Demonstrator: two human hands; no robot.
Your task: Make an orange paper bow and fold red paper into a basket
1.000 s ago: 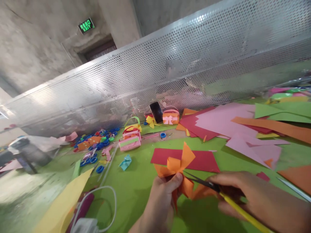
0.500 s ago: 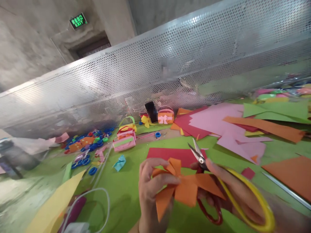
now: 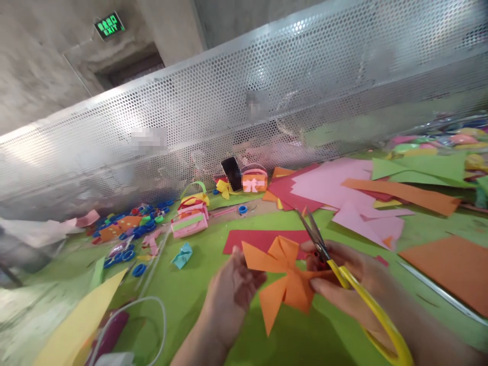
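Observation:
An orange paper bow [image 3: 292, 269] with several flared petals is held up over the green table. My right hand [image 3: 354, 277] pinches its right end between thumb and fingers. Scissors [image 3: 343, 274] with yellow handles rest in that same hand, blades pointing up and away, slightly apart. Just left of the bow is my left hand [image 3: 232, 290], its fingers loosely bent and parted, with nothing visible in them; the fingertips are close to the left petals, and whether they touch is unclear. Behind the bow lies a red paper strip [image 3: 244, 239].
Pink paper sheets [image 3: 335, 188] and red paper lie at the back right, an orange sheet [image 3: 450, 269] at right. Small paper bags [image 3: 190, 223], a phone [image 3: 231, 173] and blue rings [image 3: 139, 269] sit left of centre. A perforated metal panel [image 3: 213, 117] bounds the back.
My left hand has loosened from the bow and moved slightly away from it. The bow has turned, and my right hand now pinches its right end. The view has shifted slightly.

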